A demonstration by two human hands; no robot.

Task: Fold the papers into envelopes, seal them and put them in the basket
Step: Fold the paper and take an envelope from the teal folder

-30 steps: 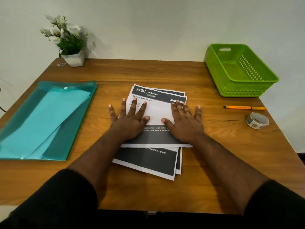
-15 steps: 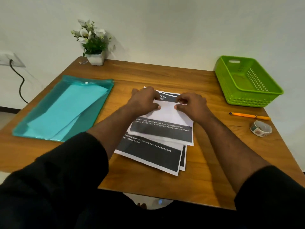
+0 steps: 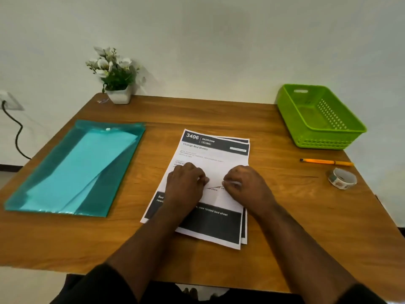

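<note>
Mid-bench, the left hand [image 3: 186, 185] and right hand [image 3: 243, 185] rest curled on the black-and-white printed paper stack [image 3: 210, 154], fingers pinching its top sheet.

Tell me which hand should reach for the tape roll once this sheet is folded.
Right, most likely. The tape roll lies on the table's right side, near the pen, on the right hand side. The left hand would have to cross over the papers and the other arm.

home desk [image 3: 219, 115]: potted flowers [image 3: 114, 73], wall socket [image 3: 8, 102]
</note>
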